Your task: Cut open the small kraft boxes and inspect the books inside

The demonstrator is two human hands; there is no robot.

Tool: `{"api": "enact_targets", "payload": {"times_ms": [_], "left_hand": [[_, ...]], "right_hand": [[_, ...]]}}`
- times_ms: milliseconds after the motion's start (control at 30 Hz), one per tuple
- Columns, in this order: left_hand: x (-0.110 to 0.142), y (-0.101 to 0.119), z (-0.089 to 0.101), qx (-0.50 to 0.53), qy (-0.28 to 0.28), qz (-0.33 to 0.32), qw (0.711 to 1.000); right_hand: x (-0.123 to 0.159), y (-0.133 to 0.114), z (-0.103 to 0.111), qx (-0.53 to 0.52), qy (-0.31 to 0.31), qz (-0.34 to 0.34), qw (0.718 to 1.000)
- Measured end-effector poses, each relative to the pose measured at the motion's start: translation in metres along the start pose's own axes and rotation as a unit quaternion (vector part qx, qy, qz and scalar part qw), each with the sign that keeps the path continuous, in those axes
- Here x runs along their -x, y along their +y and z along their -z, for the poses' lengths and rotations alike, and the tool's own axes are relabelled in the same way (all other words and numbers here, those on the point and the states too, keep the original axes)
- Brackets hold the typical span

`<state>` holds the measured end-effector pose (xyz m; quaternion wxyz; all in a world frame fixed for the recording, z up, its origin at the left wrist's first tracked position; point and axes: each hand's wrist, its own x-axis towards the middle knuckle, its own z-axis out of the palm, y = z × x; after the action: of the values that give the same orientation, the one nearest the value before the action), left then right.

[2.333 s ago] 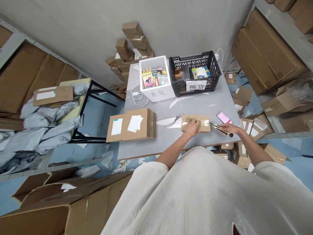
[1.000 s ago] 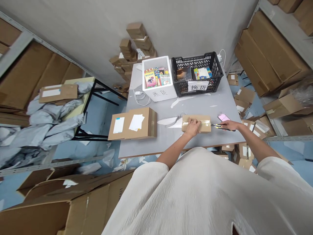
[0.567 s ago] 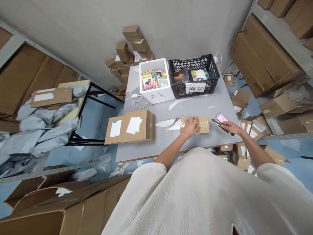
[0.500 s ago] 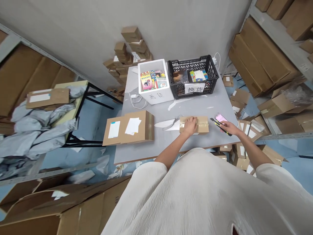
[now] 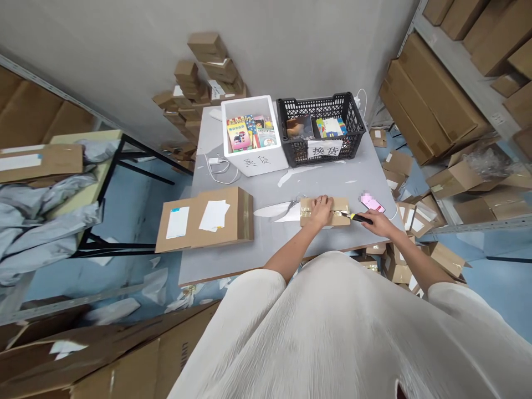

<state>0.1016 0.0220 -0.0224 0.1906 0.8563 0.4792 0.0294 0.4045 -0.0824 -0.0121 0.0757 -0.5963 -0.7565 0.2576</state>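
A small taped cardboard box (image 5: pixel 341 205) lies on the grey table (image 5: pixel 266 197) in front of me. My left hand (image 5: pixel 320 211) presses down over its top, fingers curled at the far edge, holding it. In my right hand (image 5: pixel 379 223) is a black and yellow utility knife (image 5: pixel 361 218), the fingers wrapped round its handle. The knife's tip points left and meets the tape on the right half of the box. Just beyond the right hand lies a phone (image 5: pixel 372 202) with a pink screen. White paper scraps (image 5: pixel 274 210) are left of the box.
Larger cardboard boxes (image 5: pixel 224 221) with white labels stand at the table's left. Toward the back are a white foam box (image 5: pixel 257 164) of books and a black crate (image 5: pixel 355 130). A side table (image 5: pixel 108 135) holds grey parcels. Opened cartons (image 5: pixel 399 260) crowd the floor at right.
My right hand has brought the utility knife leftward, from beside the phone to the box's taped top. The left hand stays on the box. My view has shifted slightly right.
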Motion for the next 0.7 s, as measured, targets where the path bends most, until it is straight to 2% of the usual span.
{"api": "enact_targets", "payload": {"times_ms": [100,233,500,700], "left_hand": [[-0.002,0.003,-0.002,-0.003,-0.004,0.005,1.0],[0.004,0.004,-0.01,-0.016,0.018,-0.008,1.0],[0.014,0.004,-0.018,-0.027,0.036,-0.003,0.999],[0.016,0.004,-0.016,-0.027,0.035,0.003,0.999]], "right_hand": [[0.0,0.002,-0.003,-0.001,0.002,-0.004,1.0],[0.0,0.001,-0.008,-0.012,0.009,-0.003,1.0],[-0.001,-0.001,-0.029,-0.043,0.077,-0.028,0.996],[0.004,0.015,-0.031,-0.034,0.1,-0.029,0.994]]}}
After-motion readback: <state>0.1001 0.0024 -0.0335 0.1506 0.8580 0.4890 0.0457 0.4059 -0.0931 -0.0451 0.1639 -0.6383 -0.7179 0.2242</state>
